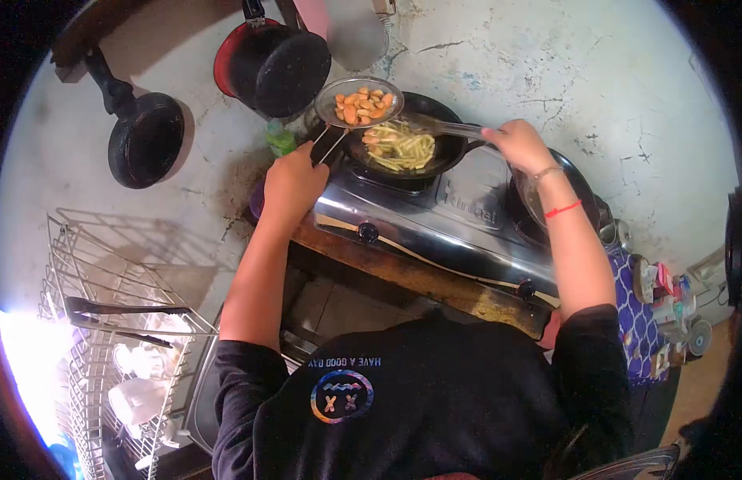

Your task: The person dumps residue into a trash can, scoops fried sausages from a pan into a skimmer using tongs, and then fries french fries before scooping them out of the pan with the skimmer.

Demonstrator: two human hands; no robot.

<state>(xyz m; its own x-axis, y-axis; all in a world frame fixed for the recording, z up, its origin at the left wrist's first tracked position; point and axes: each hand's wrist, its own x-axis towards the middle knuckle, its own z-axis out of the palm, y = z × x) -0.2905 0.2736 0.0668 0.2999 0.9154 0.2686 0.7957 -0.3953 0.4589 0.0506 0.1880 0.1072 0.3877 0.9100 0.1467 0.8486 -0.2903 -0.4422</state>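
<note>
Closed round a thin wire handle, my left hand (294, 186) holds up a metal strainer (360, 103). Orange-brown chunks of food (361, 105) lie in the strainer, which hangs over the left rim of a black frying pan (448, 150). Pale green strips of food (403, 150) with some orange pieces lie in the pan, on the left burner of a steel gas stove (443, 232). My right hand (523, 147) is closed on the handle of a metal utensil (455, 128), whose head reaches into the pan and is hard to make out.
A second dark pan (539, 212) sits on the right burner, under my right forearm. A green bottle (280, 139) stands left of the stove. Pots and a small pan (147, 140) hang on the wall. A wire dish rack (91, 344) is at lower left.
</note>
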